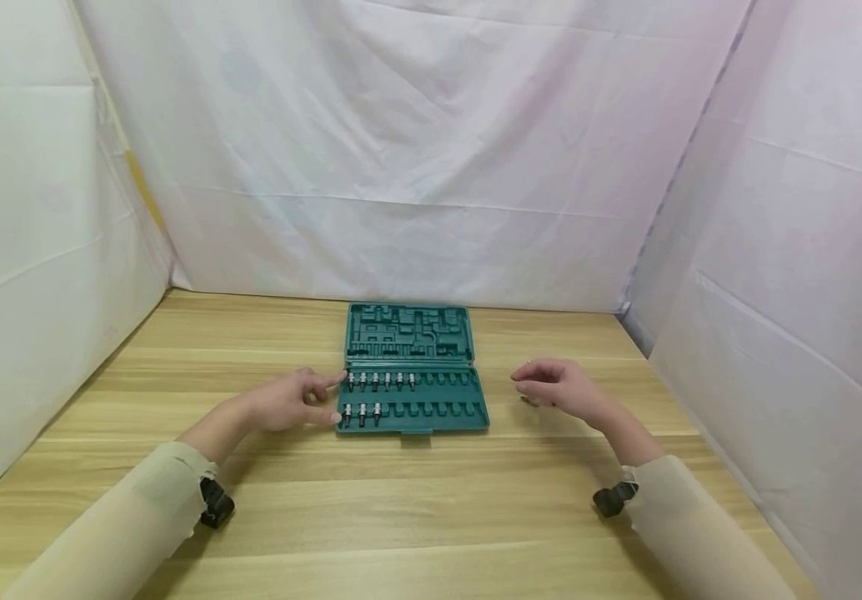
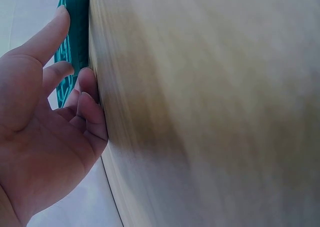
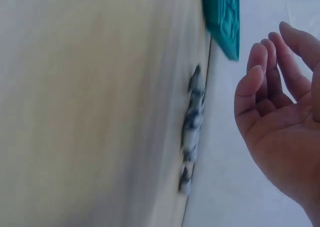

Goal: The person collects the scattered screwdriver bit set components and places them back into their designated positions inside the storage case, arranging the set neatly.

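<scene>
A green plastic case (image 1: 442, 397) lies unfolded on the table. Several silver-and-dark bit sockets (image 1: 375, 382) fill the left part of its back row, and three more (image 1: 362, 414) stand at the left of the front row. My left hand (image 1: 288, 403) touches the case's left edge with thumb and index finger spread apart, its other fingers bent. To the right of the case, my right hand (image 1: 562, 392) hovers above the table, fingers loosely bent and nothing visible in them. Several loose bit sockets (image 3: 191, 134) lie below it, blurred in the right wrist view and mostly hidden in the head view.
The case's lid (image 1: 410, 332), with moulded recesses, lies back on the far side. Vacant slots continue rightward in both rows. White cloth (image 1: 401, 167) hangs behind and on both sides of the wooden table (image 1: 401, 517).
</scene>
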The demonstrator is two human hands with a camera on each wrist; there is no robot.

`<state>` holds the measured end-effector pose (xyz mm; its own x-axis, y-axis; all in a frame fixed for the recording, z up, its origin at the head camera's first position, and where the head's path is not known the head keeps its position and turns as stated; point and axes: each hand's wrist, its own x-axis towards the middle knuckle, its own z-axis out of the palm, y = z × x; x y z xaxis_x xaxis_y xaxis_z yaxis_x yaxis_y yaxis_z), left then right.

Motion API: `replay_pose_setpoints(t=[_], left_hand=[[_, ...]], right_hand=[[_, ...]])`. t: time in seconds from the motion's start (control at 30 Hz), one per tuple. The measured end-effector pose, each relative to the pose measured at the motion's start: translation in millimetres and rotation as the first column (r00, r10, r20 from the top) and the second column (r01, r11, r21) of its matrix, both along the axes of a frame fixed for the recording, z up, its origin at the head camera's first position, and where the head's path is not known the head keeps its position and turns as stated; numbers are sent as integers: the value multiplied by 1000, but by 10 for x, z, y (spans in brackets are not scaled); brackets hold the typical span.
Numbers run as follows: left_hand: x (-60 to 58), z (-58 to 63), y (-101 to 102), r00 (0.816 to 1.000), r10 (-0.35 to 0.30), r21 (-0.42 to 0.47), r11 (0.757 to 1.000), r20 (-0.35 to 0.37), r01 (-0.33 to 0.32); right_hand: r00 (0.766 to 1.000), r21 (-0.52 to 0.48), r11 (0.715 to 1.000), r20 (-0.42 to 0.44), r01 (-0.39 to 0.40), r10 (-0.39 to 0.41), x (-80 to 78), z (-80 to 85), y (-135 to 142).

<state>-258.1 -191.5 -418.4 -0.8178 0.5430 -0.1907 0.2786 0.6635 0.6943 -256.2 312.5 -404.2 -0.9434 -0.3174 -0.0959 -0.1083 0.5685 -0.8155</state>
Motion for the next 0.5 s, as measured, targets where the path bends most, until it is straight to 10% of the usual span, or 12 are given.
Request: replay_pose_setpoints(t=[0.5], left_hand=[[10,13,4,1000,-7,-6,1000,-2,7]], right_hand=[[998,36,997,-12,64,-63,188,-46,600]])
